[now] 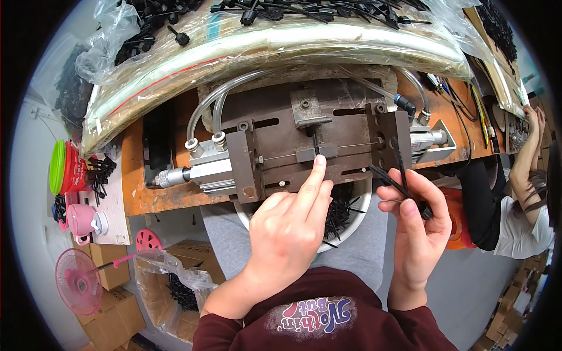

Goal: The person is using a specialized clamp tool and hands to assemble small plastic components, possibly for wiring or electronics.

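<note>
Nearest the body, above the lap, the left hand (287,225) is loosely curled with its forefinger stretched out, the tip touching a small black part (317,142) seated in the metal press fixture (304,140); it grips nothing. Just to its right, the right hand (417,216) is closed around a few black cable ties (398,175), pinched between thumb and fingers. Beneath the fixture sits a white bowl (351,225) of black ties, and beyond it clear plastic bags (281,41) hold more
</note>
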